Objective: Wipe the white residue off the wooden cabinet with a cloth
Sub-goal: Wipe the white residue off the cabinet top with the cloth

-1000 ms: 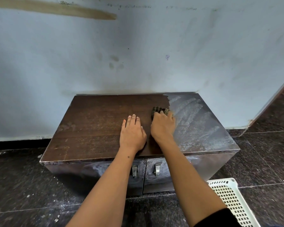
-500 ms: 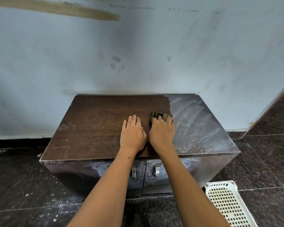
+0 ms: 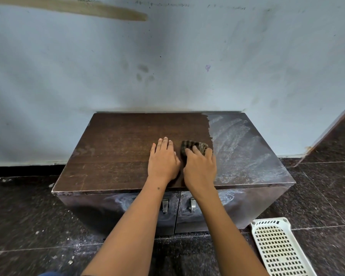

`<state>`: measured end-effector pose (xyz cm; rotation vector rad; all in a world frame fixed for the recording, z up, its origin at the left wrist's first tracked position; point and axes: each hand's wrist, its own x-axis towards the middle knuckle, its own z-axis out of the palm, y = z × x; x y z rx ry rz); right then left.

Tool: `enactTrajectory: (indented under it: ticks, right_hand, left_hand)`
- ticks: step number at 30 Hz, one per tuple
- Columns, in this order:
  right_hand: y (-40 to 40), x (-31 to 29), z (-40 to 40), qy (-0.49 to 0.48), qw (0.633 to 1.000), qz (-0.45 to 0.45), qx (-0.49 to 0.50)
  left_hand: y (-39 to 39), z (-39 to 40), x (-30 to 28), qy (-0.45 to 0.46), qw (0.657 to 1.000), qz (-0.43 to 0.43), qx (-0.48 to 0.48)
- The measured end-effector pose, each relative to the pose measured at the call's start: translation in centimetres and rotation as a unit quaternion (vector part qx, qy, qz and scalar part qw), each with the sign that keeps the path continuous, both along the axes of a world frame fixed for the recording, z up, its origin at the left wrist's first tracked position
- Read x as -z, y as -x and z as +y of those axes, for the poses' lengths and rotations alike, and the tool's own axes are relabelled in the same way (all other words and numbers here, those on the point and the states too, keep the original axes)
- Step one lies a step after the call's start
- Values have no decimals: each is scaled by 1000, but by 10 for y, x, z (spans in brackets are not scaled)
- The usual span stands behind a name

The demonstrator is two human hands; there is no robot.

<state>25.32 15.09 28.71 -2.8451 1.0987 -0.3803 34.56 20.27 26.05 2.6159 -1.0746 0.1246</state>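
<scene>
Right hand point(image 3: 200, 168) gripping cloth point(image 3: 193, 146)

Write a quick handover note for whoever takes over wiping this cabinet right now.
Left hand: flat on the cabinet top, holding nothing.
Right hand: pressing the striped cloth at the edge of the residue.
Done: left and middle of the top look clean.
Left: white residue on the right part of the top, plus smears on the door fronts.
</scene>
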Motion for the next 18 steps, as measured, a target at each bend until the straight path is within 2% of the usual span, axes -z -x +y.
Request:
enactTrajectory:
  ticks: [2, 7, 10, 14, 18]
  right_hand:
    - [9, -1, -1, -15, 1000, -9, 11]
    - [19, -5, -11, -55, 992, -17, 113]
    - [14, -4, 2, -36, 994, -10, 107]
    - [21, 3, 23, -36, 998, -13, 45]
    - [30, 0, 12, -66, 991, -31, 111]
  left_hand:
    - [0, 0, 0, 0, 1000, 3, 2]
    - [1, 0, 0, -2, 1000, 7, 0]
    - [0, 0, 0, -5, 1000, 8, 1]
    - [-1, 0, 0, -12, 1000, 9, 4]
    - [1, 0, 0, -12, 1000, 9, 2]
